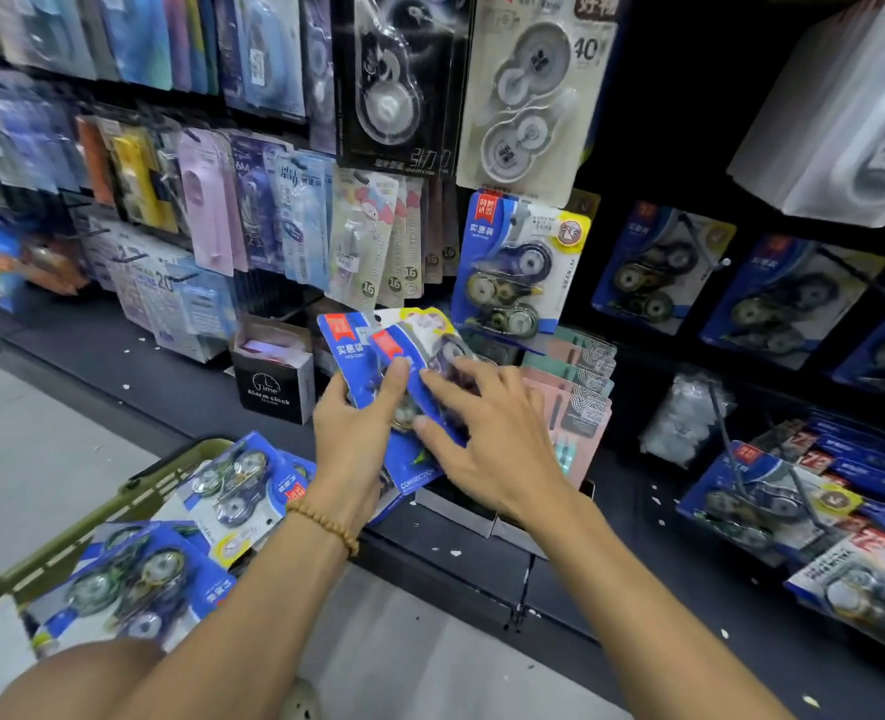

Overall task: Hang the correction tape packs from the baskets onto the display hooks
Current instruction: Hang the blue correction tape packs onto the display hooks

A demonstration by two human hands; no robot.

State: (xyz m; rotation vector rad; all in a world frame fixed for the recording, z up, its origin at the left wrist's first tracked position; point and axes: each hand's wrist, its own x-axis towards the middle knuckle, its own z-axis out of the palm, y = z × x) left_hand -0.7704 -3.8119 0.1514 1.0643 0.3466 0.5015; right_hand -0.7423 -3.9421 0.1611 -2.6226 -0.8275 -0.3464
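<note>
My left hand grips a small stack of blue correction tape packs in front of the shelf, thumb across the front pack. My right hand pinches the front pack of that stack with fingers on its blister and thumb at its lower edge. An olive green basket at lower left holds several more blue packs. One matching blue pack hangs on a display hook just above and right of my hands. More of them hang at the right.
Rows of other stationery cards hang on the black display wall. A black alarm clock box stands on the dark base shelf left of my hands. Pink and green card packs stand right behind my right hand. A bare wire hook sticks out at right.
</note>
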